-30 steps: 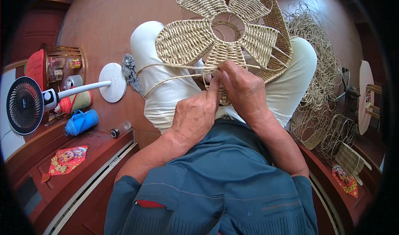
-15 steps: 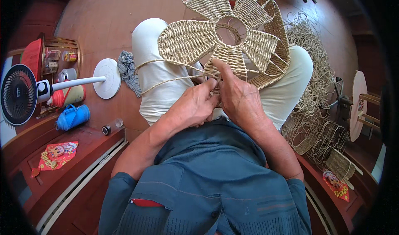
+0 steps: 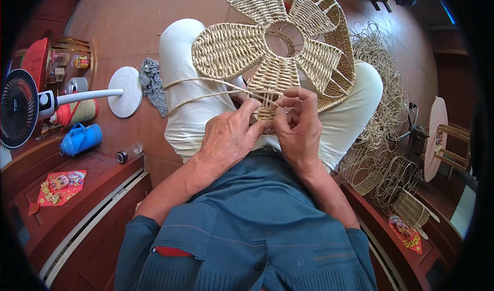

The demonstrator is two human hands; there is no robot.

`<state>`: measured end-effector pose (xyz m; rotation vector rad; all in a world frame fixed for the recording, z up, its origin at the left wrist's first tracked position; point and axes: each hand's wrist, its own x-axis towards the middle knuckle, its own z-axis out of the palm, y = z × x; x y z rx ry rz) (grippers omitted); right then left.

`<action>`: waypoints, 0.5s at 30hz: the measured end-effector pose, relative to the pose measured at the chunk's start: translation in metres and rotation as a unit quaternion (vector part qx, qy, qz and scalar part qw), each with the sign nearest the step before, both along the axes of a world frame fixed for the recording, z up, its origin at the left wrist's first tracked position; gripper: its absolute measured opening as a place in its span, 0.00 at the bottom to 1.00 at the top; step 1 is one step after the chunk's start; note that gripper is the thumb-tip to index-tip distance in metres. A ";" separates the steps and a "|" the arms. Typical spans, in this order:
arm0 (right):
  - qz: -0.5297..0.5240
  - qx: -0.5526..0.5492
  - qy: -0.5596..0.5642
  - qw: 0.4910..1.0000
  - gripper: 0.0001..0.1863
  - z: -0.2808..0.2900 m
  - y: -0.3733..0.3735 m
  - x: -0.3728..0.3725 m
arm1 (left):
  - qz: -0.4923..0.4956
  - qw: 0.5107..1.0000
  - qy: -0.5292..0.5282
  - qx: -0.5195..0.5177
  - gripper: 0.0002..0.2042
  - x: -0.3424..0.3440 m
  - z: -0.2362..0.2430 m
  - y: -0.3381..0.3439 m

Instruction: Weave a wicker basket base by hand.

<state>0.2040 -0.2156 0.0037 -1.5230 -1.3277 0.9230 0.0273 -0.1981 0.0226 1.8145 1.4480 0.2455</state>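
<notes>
A flower-shaped straw weaving (image 3: 229, 51) lies across my knees, with woven petals around a round central hole. Its near petal (image 3: 275, 76) points toward me; below its woven part, bare ribs show, then a small woven stretch at the end. My left hand (image 3: 231, 134) is closed on that end from the left, thumb on top. Pinched fingers of my right hand (image 3: 299, 126) hold a straw cord at the right edge of the same petal. A long loop of straw cord (image 3: 198, 80) runs out leftward over my left thigh.
A large heap of loose straw cord (image 3: 378, 90) lies on the floor at right, beside a round-topped stool (image 3: 436, 139). To the left are a white-based fan (image 3: 126, 93), a crumpled grey cloth (image 3: 153, 85), a blue thermos jug (image 3: 81, 139) and a small jar (image 3: 128, 153).
My right hand has drawn back from the near petal, its forefinger no longer stretched over the weave, and now pinches at the cord. The bare ribs are more exposed. The view has shifted slightly.
</notes>
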 end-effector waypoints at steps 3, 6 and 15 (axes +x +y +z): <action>0.006 -0.153 0.306 0.940 0.17 0.013 0.005 0.016 | -0.006 0.996 0.012 0.090 0.22 0.001 0.008 -0.005; 0.045 -0.172 0.355 0.918 0.16 0.017 0.007 0.039 | -0.029 0.977 -0.009 0.212 0.18 0.008 0.019 -0.002; -0.096 -0.083 0.211 0.969 0.06 0.032 0.013 0.176 | -0.105 0.958 -0.061 0.261 0.05 0.034 -0.002 0.023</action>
